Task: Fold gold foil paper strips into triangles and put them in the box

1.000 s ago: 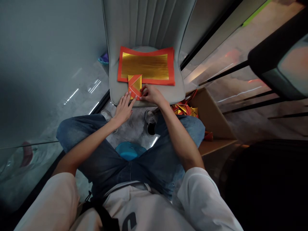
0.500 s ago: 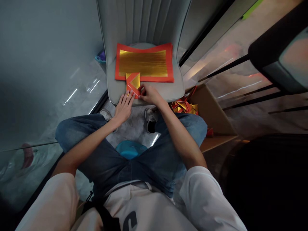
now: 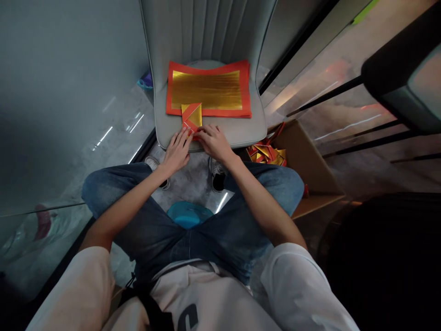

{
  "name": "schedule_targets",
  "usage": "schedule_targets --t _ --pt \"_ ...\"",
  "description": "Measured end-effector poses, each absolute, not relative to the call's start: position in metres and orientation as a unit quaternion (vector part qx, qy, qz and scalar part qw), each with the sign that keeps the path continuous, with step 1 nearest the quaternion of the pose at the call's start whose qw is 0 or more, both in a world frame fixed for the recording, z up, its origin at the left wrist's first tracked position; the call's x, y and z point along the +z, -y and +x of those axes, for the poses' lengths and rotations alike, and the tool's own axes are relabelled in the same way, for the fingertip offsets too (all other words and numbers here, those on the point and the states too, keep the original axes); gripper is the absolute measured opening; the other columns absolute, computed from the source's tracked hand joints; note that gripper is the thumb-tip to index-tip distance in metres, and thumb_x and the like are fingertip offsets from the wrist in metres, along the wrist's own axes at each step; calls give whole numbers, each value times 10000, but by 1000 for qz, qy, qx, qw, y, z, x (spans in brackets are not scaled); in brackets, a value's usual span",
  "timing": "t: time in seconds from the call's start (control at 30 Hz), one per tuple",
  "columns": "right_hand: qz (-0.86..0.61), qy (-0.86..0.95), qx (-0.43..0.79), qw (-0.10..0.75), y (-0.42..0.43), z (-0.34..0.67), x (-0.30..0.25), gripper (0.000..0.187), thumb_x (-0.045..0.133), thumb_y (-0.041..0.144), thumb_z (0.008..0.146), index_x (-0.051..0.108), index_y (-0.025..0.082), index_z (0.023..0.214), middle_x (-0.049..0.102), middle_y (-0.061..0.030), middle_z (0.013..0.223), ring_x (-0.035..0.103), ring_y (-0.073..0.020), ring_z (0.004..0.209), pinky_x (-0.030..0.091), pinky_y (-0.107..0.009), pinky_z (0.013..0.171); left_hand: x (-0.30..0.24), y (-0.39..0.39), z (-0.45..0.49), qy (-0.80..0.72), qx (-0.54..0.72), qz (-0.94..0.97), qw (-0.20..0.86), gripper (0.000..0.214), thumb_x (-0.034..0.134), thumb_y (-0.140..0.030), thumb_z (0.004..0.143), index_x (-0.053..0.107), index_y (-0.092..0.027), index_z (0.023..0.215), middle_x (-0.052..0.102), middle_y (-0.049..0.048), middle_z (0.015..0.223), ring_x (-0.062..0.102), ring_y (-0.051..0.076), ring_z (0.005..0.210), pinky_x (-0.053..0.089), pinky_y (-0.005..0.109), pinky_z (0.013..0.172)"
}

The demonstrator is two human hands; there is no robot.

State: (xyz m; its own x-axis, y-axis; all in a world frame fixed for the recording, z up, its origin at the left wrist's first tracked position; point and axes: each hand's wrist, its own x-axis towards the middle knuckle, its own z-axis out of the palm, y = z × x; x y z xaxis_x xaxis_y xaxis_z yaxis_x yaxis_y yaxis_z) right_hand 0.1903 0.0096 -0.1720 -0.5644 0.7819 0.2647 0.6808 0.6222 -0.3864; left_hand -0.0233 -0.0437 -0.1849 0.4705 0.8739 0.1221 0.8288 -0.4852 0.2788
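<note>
1. Left hand (image 3: 176, 151) is held palm down, its fingers extended and only slightly parted; nothing is gripped by it, and the lower left part of the folded paper (image 3: 196, 117), red and gold, is touched by its fingertips.
2. Right hand (image 3: 216, 144) is loosely curled, and the paper's lower right edge is met by its fingertips; whether that edge is pinched or merely touched cannot be told, as it is covered by the fingers.
3. The folded paper is laid near the front of the grey chair (image 3: 243, 131), its top overlapping the near border of the gold-panelled red sheets (image 3: 206, 90).
4. More folded pieces (image 3: 264, 153) are contained in the cardboard box (image 3: 312, 161), right of the chair.
</note>
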Motion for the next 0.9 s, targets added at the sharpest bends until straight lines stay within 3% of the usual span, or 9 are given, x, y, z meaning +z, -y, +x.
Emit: schedule_targets --t 0.07,0.23,0.43,0.6,0.8,0.9 --pt "-405 888 99 194 4 186 -171 350 468 238 1100 694 178 1361 686 -168 1461 613 -361 1287 457 -539 1074 -183 41 -25 -502 123 851 90 827 606 -189 939 290 -81 1696 240 240 1801 191 382 1699 239 617 1361" --pt "-403 891 103 179 24 189 -177 526 582 287 1065 568 117 1563 577 -197 1625 545 -380 1471 412 -572 1183 -174 34 -28 -499 108 854 97 847 705 -249 934 333 -101 1680 241 247 1799 200 402 1694 295 618 1335" --pt "-410 886 121 178 25 198 -186 568 569 302 1067 535 188 1622 518 -110 1688 411 -358 1614 341 -613 1281 -171 33 -27 -512 105 846 99 928 769 -308 918 306 -112 1697 301 246 1777 229 416 1683 257 629 1348" --pt "-412 880 130 196 26 197 -192 570 538 296 1076 521 209 1639 508 -107 1692 405 -335 1626 313 -617 1311 -175 29 -32 -501 126 851 93 925 774 -422 936 331 -101 1682 341 263 1754 272 420 1666 226 641 1353" --pt "-414 872 138 221 23 206 -195 548 597 285 1050 574 258 1597 580 -94 1636 402 -344 1628 308 -662 1298 -178 19 -40 -471 151 863 100 811 653 -567 1027 421 -105 1651 390 245 1737 288 376 1670 229 576 1371" --pt "-417 868 145 229 22 209 -194 539 628 283 1029 605 267 1567 595 -97 1623 389 -362 1632 300 -686 1282 -178 14 -44 -462 158 866 107 707 553 -551 1083 456 -128 1641 418 223 1729 335 350 1655 267 578 1357"
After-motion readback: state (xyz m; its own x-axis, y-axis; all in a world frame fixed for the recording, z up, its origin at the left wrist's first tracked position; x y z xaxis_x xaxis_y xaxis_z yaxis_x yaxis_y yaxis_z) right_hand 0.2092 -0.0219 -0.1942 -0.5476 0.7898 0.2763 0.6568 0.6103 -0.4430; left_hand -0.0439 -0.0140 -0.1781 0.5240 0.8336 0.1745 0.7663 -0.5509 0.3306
